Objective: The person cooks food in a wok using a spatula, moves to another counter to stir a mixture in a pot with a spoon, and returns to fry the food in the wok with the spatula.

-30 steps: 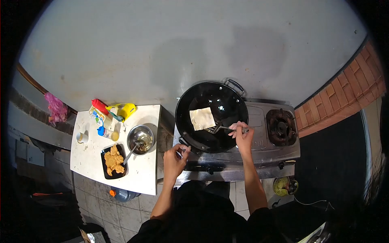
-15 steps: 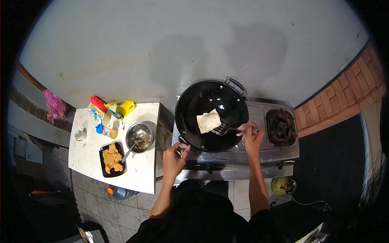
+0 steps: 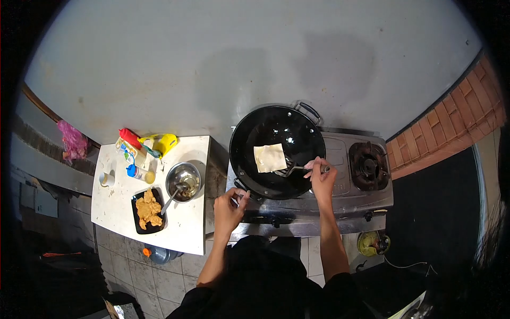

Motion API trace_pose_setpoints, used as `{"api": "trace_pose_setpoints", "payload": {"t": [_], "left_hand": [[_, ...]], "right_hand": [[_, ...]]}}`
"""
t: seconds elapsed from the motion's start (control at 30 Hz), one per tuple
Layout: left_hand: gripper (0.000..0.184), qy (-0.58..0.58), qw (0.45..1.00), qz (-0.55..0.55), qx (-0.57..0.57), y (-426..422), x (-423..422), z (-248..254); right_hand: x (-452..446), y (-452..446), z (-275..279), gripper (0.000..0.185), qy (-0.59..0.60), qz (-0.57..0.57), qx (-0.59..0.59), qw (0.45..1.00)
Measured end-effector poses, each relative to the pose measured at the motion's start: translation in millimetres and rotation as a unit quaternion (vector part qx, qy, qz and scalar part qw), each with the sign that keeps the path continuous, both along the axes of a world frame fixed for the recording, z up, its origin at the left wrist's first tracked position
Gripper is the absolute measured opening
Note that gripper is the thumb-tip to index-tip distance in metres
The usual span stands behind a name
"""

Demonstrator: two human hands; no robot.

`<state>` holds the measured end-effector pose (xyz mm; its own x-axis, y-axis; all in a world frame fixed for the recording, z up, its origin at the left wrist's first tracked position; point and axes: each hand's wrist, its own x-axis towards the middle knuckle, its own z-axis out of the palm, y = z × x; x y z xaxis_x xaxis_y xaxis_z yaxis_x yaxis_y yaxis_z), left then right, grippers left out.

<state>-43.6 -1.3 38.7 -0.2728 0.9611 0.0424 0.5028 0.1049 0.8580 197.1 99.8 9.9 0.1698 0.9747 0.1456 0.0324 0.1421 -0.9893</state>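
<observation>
A large black wok (image 3: 257, 125) sits on the steel stove, and a pale, flat, square sheet of food (image 3: 270, 158) lies inside it. My right hand (image 3: 322, 179) is closed around the handle of a slotted spatula (image 3: 291, 168). The spatula's head is partly tucked under the right edge of the sheet. At the wok's near left rim, my left hand (image 3: 228, 208) has its fingers curled on the wok's side handle (image 3: 240, 184), which they partly hide.
A second burner (image 3: 369, 166) is right of the wok. On the white table (image 3: 183, 226) at left stand a steel bowl (image 3: 183, 175) with a spoon, a black dish (image 3: 154, 227) of battered fried food, a blue-capped bottle (image 3: 141, 174) and a red-capped bottle (image 3: 129, 138). A gas cylinder (image 3: 368, 244) stands below.
The spatula and my right hand have moved slightly left. The pale sheet has shifted a little left and turned so its edges sit straighter. My left hand stays at the wok handle.
</observation>
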Motion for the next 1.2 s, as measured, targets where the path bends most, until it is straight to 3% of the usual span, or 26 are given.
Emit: {"api": "trace_pose_setpoints", "payload": {"t": [0.37, 0.6, 0.8, 0.97, 1.2], "left_hand": [[0.015, -0.01, 1.0, 0.003, -0.006, -0.7, -1.0, -2.4], [0.015, -0.013, 1.0, 0.007, -0.002, 0.1, -2.2, -2.7], [0.017, -0.01, 1.0, 0.009, -0.006, 0.5, -0.7, -2.0], [0.017, -0.005, 1.0, 0.005, 0.005, 0.5, -0.1, -0.2], [0.017, -0.011, 1.0, 0.018, -0.018, -0.5, 2.0, 6.7]], "right_hand": [[-5.3, 1.3, -14.3, 0.029, 0.028, 0.008, 0.001, 1.0], [5.3, -1.4, 15.7, 0.031, 0.051, -0.032, 0.028, 0.998], [18.7, 4.6, 49.7, 0.033, -0.048, -0.058, 0.017, 0.997], [22.6, 15.2, 79.3, 0.025, -0.185, -0.017, 0.024, 0.982], [19.0, 42.9, 73.6, 0.024, -0.159, -0.004, 0.023, 0.987]]}}
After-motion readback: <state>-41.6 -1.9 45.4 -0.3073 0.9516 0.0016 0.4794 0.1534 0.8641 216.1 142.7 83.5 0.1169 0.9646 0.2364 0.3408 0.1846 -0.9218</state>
